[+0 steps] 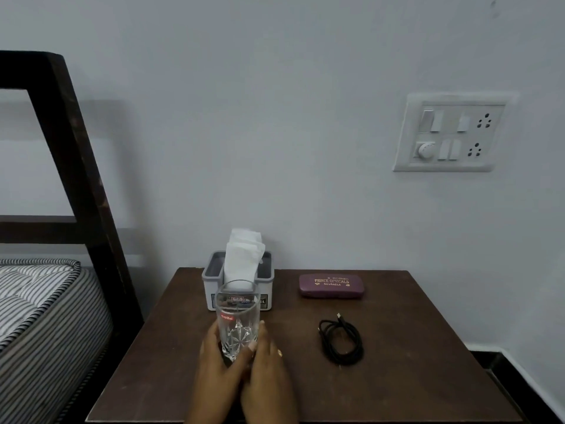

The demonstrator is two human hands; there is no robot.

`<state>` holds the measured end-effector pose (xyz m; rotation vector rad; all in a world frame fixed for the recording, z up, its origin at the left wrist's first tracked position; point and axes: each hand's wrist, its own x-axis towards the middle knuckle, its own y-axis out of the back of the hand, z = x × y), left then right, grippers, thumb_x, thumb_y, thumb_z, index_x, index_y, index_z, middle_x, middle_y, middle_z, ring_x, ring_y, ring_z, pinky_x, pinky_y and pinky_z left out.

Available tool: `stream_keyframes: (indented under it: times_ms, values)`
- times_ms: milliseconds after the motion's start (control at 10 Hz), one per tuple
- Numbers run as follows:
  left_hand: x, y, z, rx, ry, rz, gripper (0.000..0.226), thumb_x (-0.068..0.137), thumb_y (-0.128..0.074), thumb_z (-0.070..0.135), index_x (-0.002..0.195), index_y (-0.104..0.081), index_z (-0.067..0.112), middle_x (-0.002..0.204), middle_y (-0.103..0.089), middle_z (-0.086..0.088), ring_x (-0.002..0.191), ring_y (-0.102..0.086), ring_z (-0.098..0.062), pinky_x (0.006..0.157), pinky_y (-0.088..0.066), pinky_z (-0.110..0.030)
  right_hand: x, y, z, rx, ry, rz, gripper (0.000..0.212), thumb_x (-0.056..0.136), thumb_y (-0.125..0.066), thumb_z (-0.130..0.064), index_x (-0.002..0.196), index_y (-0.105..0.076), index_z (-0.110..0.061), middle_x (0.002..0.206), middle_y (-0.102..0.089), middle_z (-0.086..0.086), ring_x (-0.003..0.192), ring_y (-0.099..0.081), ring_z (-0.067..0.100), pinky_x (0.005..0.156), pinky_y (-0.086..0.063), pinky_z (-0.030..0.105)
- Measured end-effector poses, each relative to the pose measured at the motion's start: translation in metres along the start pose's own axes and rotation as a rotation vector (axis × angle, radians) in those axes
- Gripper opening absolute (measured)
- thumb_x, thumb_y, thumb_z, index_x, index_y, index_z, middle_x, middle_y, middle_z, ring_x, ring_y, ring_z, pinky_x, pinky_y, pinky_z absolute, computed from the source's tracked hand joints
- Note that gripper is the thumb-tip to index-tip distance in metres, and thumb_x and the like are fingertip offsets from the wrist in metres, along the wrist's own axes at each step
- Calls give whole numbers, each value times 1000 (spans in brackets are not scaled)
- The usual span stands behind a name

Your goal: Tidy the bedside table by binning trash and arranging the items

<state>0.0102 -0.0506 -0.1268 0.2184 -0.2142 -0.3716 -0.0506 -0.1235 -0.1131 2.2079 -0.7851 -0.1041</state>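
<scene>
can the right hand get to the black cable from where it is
Probably yes, once the right hand lets go of the glass: the cable lies in the open on the table just to its right, nothing between.

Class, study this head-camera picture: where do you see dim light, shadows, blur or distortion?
Head view: light is dim; the bed frame casts a soft shadow on the wall; the switch panel looks blurred and skewed; the glass warps the tissue box behind it.

Bedroom: bed (46,301) w/ mattress beside bedside table (397,377).
</scene>
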Motion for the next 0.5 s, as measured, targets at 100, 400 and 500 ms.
stream_keyframes:
  times_ms: [100, 400, 500]
  values:
    - [0, 1, -4, 5, -15, 31, 71, 60, -71, 59, 124, -49, 36, 115, -63, 5, 107, -61, -17, 88, -52, -47, -4, -9, 0, -66, 63, 87, 63, 87, -31, -30, 147, -17, -19, 144, -43, -6, 119, -52, 3, 91, -38, 11]
    - [-12, 4, 9, 78, -25, 44, 83, 59, -65, 60, 132, -44, 26, 123, -58, 1, 117, -53, -19, 97, -46, -44, -10, 7, -6, -48, 19, -33, 64, 98, -31, -27, 149, 7, -22, 156, -15, -6, 135, -33, 12, 101, -33, 22]
    - [-27, 7, 16, 115, 7, 84, 100, 61, -65, 58, 144, -30, 15, 145, -40, -10, 133, -38, -24, 107, -35, -40, -18, 14, -3, -40, 26, -62, 71, 96, -36, -26, 148, 10, -19, 157, -11, -5, 136, -32, 15, 104, -30, 22]
